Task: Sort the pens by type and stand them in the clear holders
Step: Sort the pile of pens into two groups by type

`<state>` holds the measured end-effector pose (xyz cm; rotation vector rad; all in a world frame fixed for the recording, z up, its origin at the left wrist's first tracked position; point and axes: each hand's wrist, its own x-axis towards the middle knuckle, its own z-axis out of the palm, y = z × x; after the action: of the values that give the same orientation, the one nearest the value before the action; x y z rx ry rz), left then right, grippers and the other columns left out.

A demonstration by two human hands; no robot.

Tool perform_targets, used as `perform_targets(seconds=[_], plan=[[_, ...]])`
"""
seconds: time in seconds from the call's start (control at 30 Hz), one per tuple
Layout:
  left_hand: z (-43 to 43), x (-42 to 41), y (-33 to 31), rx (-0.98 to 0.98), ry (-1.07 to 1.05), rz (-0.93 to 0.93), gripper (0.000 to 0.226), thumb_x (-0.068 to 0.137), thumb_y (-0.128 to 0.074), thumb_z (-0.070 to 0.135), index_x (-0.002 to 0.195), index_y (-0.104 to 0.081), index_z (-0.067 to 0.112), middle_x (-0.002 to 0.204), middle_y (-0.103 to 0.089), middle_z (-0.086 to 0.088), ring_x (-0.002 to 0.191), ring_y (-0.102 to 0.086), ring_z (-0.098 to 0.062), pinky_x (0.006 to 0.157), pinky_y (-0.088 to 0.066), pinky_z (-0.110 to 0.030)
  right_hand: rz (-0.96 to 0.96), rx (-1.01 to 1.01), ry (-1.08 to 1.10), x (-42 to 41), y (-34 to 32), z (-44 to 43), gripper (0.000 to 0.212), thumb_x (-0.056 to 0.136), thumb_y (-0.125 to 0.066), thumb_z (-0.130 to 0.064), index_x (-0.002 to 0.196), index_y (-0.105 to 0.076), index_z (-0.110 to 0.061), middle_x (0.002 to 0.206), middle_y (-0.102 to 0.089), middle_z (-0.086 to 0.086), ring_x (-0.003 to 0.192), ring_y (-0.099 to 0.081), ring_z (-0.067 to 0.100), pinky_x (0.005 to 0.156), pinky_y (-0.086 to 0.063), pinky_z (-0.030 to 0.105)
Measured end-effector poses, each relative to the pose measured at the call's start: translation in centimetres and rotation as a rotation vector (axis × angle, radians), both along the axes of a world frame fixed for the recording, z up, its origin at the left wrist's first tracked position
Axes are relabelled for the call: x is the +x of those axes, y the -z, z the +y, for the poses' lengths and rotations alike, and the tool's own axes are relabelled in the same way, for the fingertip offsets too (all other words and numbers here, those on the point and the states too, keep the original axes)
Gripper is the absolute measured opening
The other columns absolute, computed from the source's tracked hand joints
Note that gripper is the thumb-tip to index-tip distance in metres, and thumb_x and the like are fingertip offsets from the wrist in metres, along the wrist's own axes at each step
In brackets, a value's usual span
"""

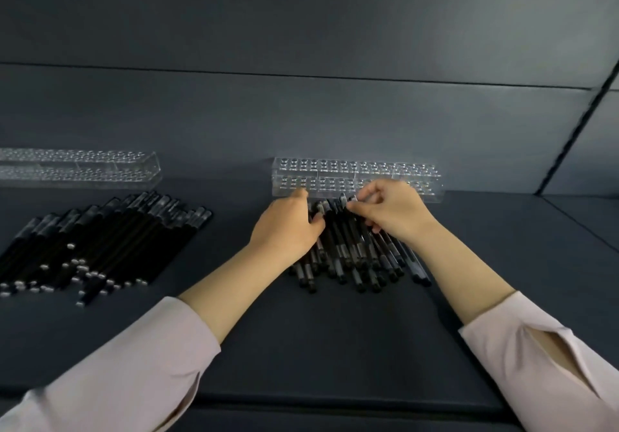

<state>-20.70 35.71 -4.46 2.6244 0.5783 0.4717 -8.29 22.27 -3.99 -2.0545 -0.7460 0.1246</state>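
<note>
Several black pens with clear caps lie in a pile (355, 257) at the centre of the dark table. My left hand (288, 224) rests on the pile's left side, fingers curled over the pen tops. My right hand (388, 210) pinches the top end of one pen (351, 201) at the pile's far end. Just behind both hands stands a clear holder (355, 172) with rows of holes and no pens in it. A second pile of black pens (93, 247) lies at the left, and a second clear holder (80, 168) stands behind it.
A dark padded wall (301, 113) rises directly behind the holders. The table's front edge (335, 398) runs across the bottom between my sleeves. A seam in the table surface (582, 217) crosses the far right.
</note>
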Motion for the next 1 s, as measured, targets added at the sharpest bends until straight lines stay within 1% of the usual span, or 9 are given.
perform_targets(seconds=[0.1,0.2,0.27,0.33,0.4,0.47,0.7,0.83,1.0], plan=[[0.3,-0.2,0.1,0.023,0.008,-0.001,0.044,0.098,-0.051,0.040,0.132,-0.047,0.012,0.068,-0.061,0.001,0.058,-0.059,-0.013,0.047,-0.045,-0.030,-0.060,-0.035,0.016,-0.4,0.1,-0.1,0.022,0.083,-0.074,-0.029,0.093,-0.063,-0.013,0.067,-0.064,0.001,0.043,-0.055,0.001,0.045,-0.044,0.014],[0.7,-0.4,-0.2,0.049,0.041,-0.045,0.046,0.098,-0.050,0.042,0.135,-0.047,0.016,0.068,-0.059,0.004,0.074,-0.057,-0.017,0.053,-0.042,-0.032,-0.145,-0.055,0.044,-0.9,-0.2,-0.4,0.019,0.084,-0.073,-0.030,0.095,-0.064,-0.017,0.072,-0.063,-0.002,0.056,-0.056,0.005,0.053,-0.041,0.010],[1.1,-0.6,-0.8,0.077,0.071,-0.088,0.044,0.098,-0.050,0.041,0.135,-0.049,0.017,0.072,-0.060,0.004,0.093,-0.056,-0.022,0.068,-0.048,-0.036,-0.231,-0.069,0.052,-1.2,-0.7,-1.2,0.020,0.083,-0.074,-0.026,0.099,-0.065,-0.018,0.081,-0.064,-0.003,0.068,-0.057,0.004,0.059,-0.040,0.005],[1.1,-0.9,-1.6,0.115,0.086,-0.144,0.040,0.097,-0.052,0.039,0.131,-0.054,0.018,0.084,-0.064,0.006,0.109,-0.053,-0.023,0.087,-0.048,-0.040,-0.339,-0.121,0.068,-1.3,-1.5,-2.6,0.025,0.082,-0.074,-0.024,0.105,-0.065,-0.016,0.096,-0.063,-0.003,0.082,-0.057,0.009,0.072,-0.041,0.010],[0.6,-1.0,-2.5,0.157,0.090,-0.198,0.037,0.097,-0.053,0.038,0.127,-0.059,0.017,0.098,-0.067,0.004,0.110,-0.054,-0.024,0.090,-0.047,-0.039,-0.420,-0.154,0.113,-1.2,-2.5,-4.7,0.028,0.083,-0.073,-0.024,0.108,-0.064,-0.016,0.106,-0.062,-0.002,0.094,-0.056,0.011,0.082,-0.041,0.018],[-0.4,-1.0,-3.5,0.192,0.100,-0.229,0.038,0.097,-0.052,0.039,0.126,-0.060,0.016,0.108,-0.067,0.002,0.109,-0.055,-0.023,0.088,-0.047,-0.038,-0.446,-0.156,0.173,-0.9,-3.4,-7.5,0.029,0.083,-0.073,-0.024,0.109,-0.065,-0.017,0.110,-0.062,-0.002,0.096,-0.055,0.011,0.084,-0.039,0.020],[-8.3,1.6,-6.5,0.223,0.223,-0.187,0.042,0.097,-0.050,0.045,0.127,-0.057,0.017,0.118,-0.062,0.001,0.110,-0.057,-0.023,0.092,-0.048,-0.040,-0.408,-0.191,0.299,0.9,-5.4,-18.5,0.030,0.083,-0.073,-0.028,0.110,-0.065,-0.016,0.110,-0.063,0.000,0.097,-0.054,0.014,0.084,-0.038,0.022],[-15.4,5.5,-7.0,0.238,0.285,-0.130,0.045,0.096,-0.049,0.047,0.130,-0.055,0.019,0.124,-0.059,0.002,0.114,-0.055,-0.023,0.093,-0.047,-0.039,-0.360,-0.201,0.356,4.3,-5.2,-25.6,0.030,0.083,-0.072,-0.031,0.108,-0.066,-0.016,0.110,-0.066,-0.001,0.104,-0.059,0.016,0.086,-0.039,0.022],[-25.5,11.8,-6.0,0.189,0.342,-0.039,0.051,0.096,-0.049,0.050,0.134,-0.051,0.017,0.131,-0.055,0.001,0.120,-0.052,-0.022,0.098,-0.046,-0.041,-0.319,-0.240,0.413,9.5,-4.0,-35.4,0.027,0.084,-0.072,-0.029,0.104,-0.067,-0.012,0.103,-0.068,0.003,0.096,-0.061,0.020,0.084,-0.044,0.026]])
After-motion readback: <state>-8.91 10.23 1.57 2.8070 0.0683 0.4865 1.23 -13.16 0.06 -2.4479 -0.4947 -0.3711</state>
